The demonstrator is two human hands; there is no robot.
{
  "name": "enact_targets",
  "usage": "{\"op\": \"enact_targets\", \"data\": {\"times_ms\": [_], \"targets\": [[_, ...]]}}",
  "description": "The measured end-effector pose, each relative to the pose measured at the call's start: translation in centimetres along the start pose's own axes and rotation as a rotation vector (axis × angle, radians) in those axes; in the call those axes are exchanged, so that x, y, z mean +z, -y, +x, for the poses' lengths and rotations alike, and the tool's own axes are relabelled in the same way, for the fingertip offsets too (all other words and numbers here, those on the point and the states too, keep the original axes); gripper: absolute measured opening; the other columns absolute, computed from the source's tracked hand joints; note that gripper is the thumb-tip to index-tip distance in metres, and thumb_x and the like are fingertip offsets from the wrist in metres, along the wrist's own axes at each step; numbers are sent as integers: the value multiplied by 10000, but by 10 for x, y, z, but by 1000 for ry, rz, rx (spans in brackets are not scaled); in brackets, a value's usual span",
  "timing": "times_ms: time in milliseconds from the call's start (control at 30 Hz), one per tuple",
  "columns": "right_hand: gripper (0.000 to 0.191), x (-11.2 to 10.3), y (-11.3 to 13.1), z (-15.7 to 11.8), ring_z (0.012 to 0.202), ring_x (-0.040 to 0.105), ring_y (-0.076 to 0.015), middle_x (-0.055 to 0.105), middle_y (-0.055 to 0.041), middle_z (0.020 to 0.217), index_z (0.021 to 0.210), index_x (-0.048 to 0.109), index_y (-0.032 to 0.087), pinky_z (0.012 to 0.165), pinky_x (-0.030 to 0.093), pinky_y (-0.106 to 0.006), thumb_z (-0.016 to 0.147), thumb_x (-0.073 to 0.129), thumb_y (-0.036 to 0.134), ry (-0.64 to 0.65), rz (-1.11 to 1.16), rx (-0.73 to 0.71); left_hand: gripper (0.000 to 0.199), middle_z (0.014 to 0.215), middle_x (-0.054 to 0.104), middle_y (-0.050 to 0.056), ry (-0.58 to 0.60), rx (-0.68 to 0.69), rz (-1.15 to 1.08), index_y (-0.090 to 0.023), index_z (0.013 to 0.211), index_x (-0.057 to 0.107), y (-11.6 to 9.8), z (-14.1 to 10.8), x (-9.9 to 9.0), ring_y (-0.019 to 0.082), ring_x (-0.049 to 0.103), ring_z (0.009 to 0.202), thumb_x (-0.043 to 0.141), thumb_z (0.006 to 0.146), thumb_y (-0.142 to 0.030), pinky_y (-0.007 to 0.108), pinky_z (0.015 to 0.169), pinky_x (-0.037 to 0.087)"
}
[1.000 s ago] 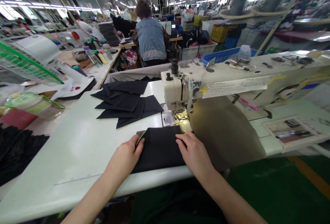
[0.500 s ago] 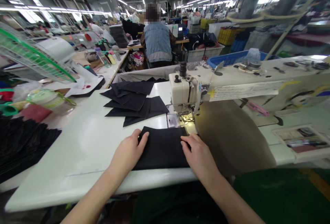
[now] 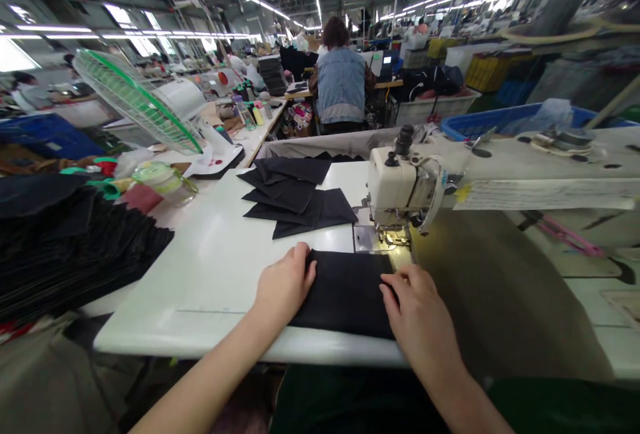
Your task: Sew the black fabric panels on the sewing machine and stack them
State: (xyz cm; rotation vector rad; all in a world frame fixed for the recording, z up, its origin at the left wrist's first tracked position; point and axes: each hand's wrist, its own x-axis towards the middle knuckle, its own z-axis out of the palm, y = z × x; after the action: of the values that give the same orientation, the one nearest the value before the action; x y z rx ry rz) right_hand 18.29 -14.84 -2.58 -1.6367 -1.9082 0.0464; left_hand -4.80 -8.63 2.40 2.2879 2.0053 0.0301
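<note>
A black rectangular fabric piece (image 3: 347, 294) lies flat at the front of the white sewing table (image 3: 210, 274). My left hand (image 3: 284, 282) pinches its left edge near the far corner, thumb on top. On the opposite edge, the thumb and fingers of my right hand (image 3: 417, 304) are closed on the cloth. The far edge of the piece is just short of the presser foot (image 3: 395, 239) of the sewing machine (image 3: 393, 184), whose lamp lights the metal plate. Several black cut pieces (image 3: 300, 201) overlap in a loose pile beyond my left hand.
A tall stack of black fabric (image 3: 75, 241) stands at the left. Behind it are a lidded clear jar (image 3: 163, 181) and a green-rimmed fan (image 3: 145, 104). A blue basket (image 3: 455, 126) sits behind the machine. A person in a denim vest (image 3: 341, 84) sits ahead, facing away.
My view has turned left, so the scene sits further right and more of the fabric stack shows. Both hands keep their hold on the black piece, which stays in front of the presser foot.
</note>
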Motion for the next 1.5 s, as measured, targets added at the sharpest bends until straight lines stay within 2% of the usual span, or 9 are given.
{"op": "enact_targets", "data": {"times_ms": [67,133,200,333,500,700,900,1133,1500], "targets": [[291,1,1,2,1073,648,-297,668,-163,1164,1068,716,141,901,576,-460,945,460,80,6,-6,-107,421,1387,600,187,-100,316,-31,-168,1340,578,0,0,4,329,627,1216,454,944,-99,499,1001,511],[386,5,0,4,1150,630,-282,674,-163,1216,1113,707,113,984,556,-462,905,408,-12,19,39,-199,539,1517,506,125,-107,652,-152,-207,1353,593,-7,-2,11,278,495,1390,410,890,0,470,1138,431],[411,9,-3,4,1140,646,-265,696,-160,1189,1138,698,87,1001,560,-441,890,394,-35,32,67,-238,557,1570,451,98,-52,786,-274,-211,1417,543,-18,-8,18,231,410,1462,398,917,-14,422,1179,405],[364,5,-10,-5,1174,654,-282,694,-185,1237,1195,679,54,1002,573,-435,932,430,27,40,21,-271,614,1628,349,127,2,737,-239,-192,1565,331,-39,-20,29,299,287,1523,544,994,-269,564,1219,299],[350,-4,-15,-31,1218,642,-285,662,-204,1312,1258,651,37,1006,578,-431,1004,425,120,39,-32,-237,558,1585,427,129,35,678,-179,-188,1485,468,-47,-17,24,323,366,1484,600,974,-371,560,1207,319],[380,19,-24,-18,1240,628,-319,652,-238,1313,1267,644,8,1028,560,-488,1002,388,105,-14,-38,-197,572,1614,378,117,19,745,-181,-179,1525,409,-61,12,29,313,301,1516,547,1004,-369,575,1214,284],[376,34,-27,2,1231,633,-313,656,-224,1309,1261,658,43,1034,554,-492,1001,397,115,-52,-20,-166,565,1601,404,118,15,761,-170,-183,1511,435,-56,36,28,302,333,1502,549,1003,-403,553,1216,286],[373,42,-25,-2,1238,623,-299,655,-205,1311,1267,656,74,1044,547,-487,1014,389,134,-119,7,-128,539,1582,440,95,10,806,-215,-207,1488,473,-53,42,27,278,330,1506,563,997,-409,525,1227,277],[374,40,-27,3,1227,627,-299,655,-206,1311,1271,658,75,1042,544,-488,1000,405,127,-98,-3,-113,554,1605,400,98,28,791,-178,-200,1502,453,-53,47,27,290,314,1512,536,1009,-437,547,1224,270]]}}
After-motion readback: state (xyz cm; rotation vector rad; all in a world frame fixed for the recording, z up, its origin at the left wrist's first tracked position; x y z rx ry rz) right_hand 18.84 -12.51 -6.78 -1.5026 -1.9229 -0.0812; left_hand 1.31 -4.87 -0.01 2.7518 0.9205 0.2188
